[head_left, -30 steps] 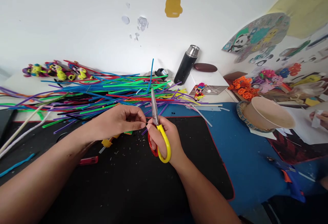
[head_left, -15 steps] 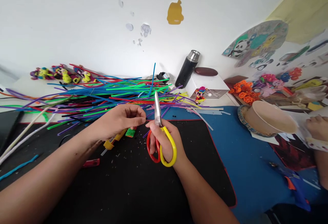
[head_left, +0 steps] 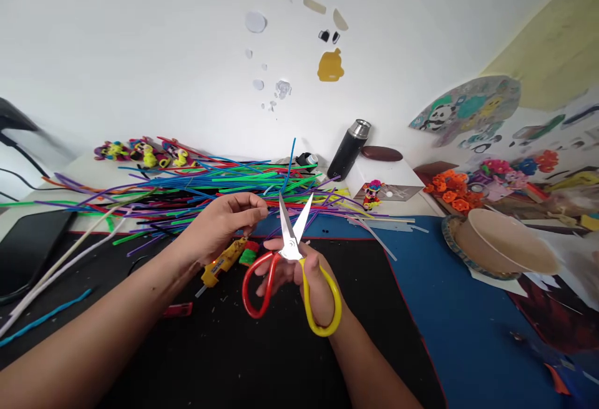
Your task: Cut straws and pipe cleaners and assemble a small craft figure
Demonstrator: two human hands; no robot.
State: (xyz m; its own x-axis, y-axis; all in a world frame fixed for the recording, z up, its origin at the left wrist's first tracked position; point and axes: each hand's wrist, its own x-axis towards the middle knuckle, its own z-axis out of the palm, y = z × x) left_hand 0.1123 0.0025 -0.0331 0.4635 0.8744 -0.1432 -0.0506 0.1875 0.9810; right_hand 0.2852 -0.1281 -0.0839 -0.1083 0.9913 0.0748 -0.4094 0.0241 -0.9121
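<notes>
My right hand [head_left: 311, 278] holds a pair of scissors [head_left: 291, 248] with one red and one yellow handle, its blades spread and pointing away from me. To the left, my left hand [head_left: 236, 221] is closed in a pinch; whatever lies between thumb and forefinger is too small to make out. Just below that hand, a yellow glue gun [head_left: 222, 263] with a small lit orange light lies on the black mat [head_left: 243, 346]. Beside it sits a small red and green fuzzy piece [head_left: 248, 253].
A heap of coloured pipe cleaners [head_left: 187, 187] spreads along the back. Behind stand a black thermos [head_left: 349, 150] and a small fuzzy figure [head_left: 372, 195]. A bowl [head_left: 510, 240] is at right, a red cutter [head_left: 178, 310] at left, and a blue glue gun [head_left: 566, 365] at lower right.
The scissors have gone from shut to spread blades, and my right hand's fingers have loosened around the handles. My left hand keeps its pinch. The view has tilted upward; the other person's hand is no longer visible.
</notes>
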